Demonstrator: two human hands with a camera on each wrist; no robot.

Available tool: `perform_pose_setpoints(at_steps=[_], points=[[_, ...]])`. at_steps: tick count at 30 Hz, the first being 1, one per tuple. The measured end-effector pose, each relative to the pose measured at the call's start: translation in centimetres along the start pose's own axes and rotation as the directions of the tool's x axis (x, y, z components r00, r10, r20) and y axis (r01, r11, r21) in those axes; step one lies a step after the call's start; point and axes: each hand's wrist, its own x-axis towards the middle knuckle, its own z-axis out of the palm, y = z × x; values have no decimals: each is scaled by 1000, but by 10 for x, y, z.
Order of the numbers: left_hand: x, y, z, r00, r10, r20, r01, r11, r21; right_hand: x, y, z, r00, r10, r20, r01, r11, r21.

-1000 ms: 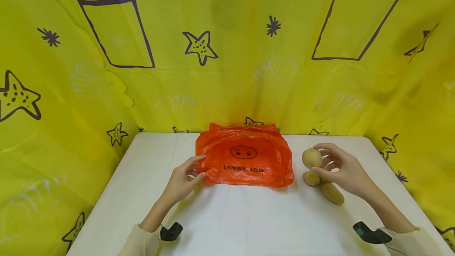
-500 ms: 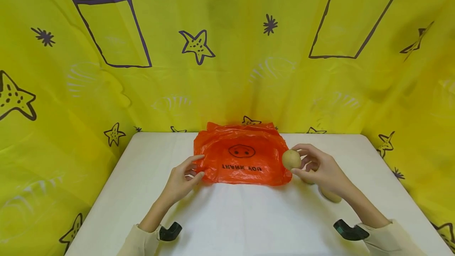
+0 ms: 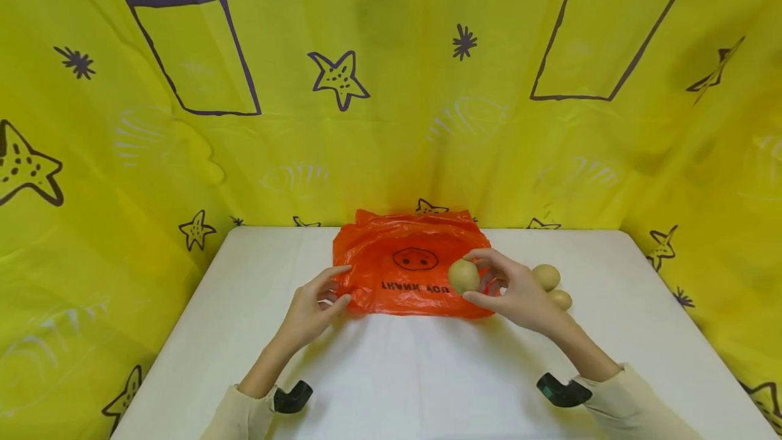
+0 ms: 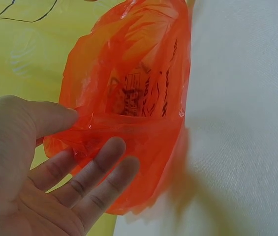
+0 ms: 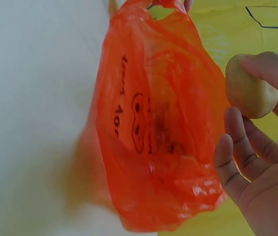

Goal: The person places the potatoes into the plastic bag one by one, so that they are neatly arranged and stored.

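Note:
An orange-red plastic bag (image 3: 415, 301) with a printed pig nose and "THANK YOU" lies with its mouth spread at the table's back edge. My left hand (image 3: 314, 311) holds its left edge; the left wrist view shows the thumb on the film and the other fingers loosely bent against it. My right hand (image 3: 519, 294) pinches a round tan potato (image 3: 463, 277) between thumb and fingertips, in front of the bag's right half. In the right wrist view the potato (image 5: 249, 88) appears beside the bag (image 5: 129, 187), apart from the bag's printed face.
More potatoes (image 3: 546, 277) rest on the white table (image 3: 391, 379) to the right, partly hidden behind my right hand and wrist. A yellow curtain (image 3: 391, 148) with starfish drawings surrounds the table at the back and sides.
My right hand has carried the potato leftward, from above the other potatoes to in front of the bag. The left hand and the bag have stayed nearly in place.

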Motion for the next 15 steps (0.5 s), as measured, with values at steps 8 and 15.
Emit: perform_pose_setpoints(at_steps=[8,15], points=[[-2,2,-1,1000,-17,-2,17,1000,25,16,-3,31,1000,-4,22,3,998,55],[-2,1,-2,1000,-20,0,20,999,31,27,-6,56,999,38,23,-40,995,87]])
